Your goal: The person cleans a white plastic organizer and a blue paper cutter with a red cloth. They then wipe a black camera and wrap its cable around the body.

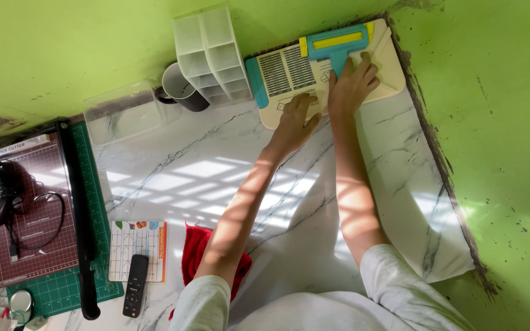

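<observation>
step: steadying cream punch board [383, 64], upper right of frame | my left hand [295, 116] flat, fingers spread on it | my right hand [351, 83] fingers curled at teal punch handle [337, 44] | next, I judge: firm downward press

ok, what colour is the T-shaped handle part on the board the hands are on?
Teal, with a yellow strip across its top bar; the board under it is cream. Head view.

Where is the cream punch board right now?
In the head view, the cream punch board sits at the counter's far right corner against the green wall, beside the white divided organizer, under both hands.
</observation>
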